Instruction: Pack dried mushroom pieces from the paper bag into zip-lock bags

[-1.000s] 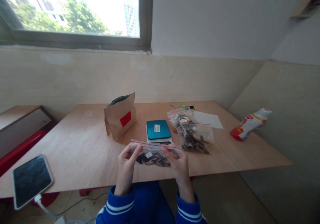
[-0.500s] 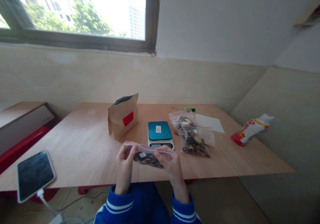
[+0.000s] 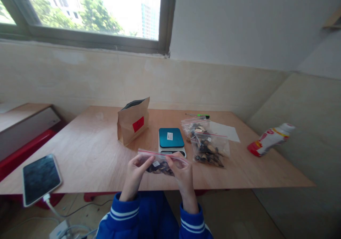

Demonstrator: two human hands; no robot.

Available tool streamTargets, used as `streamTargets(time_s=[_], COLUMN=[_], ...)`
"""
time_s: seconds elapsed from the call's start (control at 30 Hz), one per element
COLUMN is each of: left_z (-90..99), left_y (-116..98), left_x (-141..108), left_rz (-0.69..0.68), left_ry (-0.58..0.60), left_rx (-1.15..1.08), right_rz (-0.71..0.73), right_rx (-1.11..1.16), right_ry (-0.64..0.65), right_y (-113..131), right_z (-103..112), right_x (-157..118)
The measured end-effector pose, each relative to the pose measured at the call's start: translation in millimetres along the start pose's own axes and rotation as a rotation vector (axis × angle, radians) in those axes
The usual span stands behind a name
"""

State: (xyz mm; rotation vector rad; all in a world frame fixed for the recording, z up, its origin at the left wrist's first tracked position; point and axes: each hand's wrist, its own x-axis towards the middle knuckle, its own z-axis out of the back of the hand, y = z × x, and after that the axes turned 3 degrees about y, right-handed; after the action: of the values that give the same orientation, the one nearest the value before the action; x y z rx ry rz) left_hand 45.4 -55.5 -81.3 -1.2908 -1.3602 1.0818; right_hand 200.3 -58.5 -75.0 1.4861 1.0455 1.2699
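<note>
Right now, in the head view, both hands are on one small zip-lock bag (image 3: 160, 162) of dark dried pieces, held just above the plywood table (image 3: 87, 160) near its front edge, in front of a digital scale (image 3: 172, 137). The left hand (image 3: 135, 173) and right hand (image 3: 182, 171) each hold a narrow pinch on the bag's red-lined seal, close together. This looks like seal work, and the next move seems to call for even pressure from both pinches. The bag's long axis lies nearly level across the body, seal uppermost, contents sagging low. Two fuller bags (image 3: 209, 146) sit just right of the hands
</note>
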Motion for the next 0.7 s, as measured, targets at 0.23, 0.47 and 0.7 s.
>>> streamTargets(time_s=[0.23,0.47,0.7], left_z=[0.3,-6.1,-16.3], left_y=[-1,-4,-9], left_x=[-1,-2,-5], left_rz=[-0.028,-0.067,-0.1], left_ry=[-0.01,-0.051,-0.189], left_rx=[0.021,0.056,0.079], right_rz=[-0.115,-0.087,0.034], right_rx=[0.096,0.11,0.027], right_ry=[0.122,0.099,-0.01], right_y=[-2,-1,4], right_z=[0,-4,-13], right_x=[0,-2,-3])
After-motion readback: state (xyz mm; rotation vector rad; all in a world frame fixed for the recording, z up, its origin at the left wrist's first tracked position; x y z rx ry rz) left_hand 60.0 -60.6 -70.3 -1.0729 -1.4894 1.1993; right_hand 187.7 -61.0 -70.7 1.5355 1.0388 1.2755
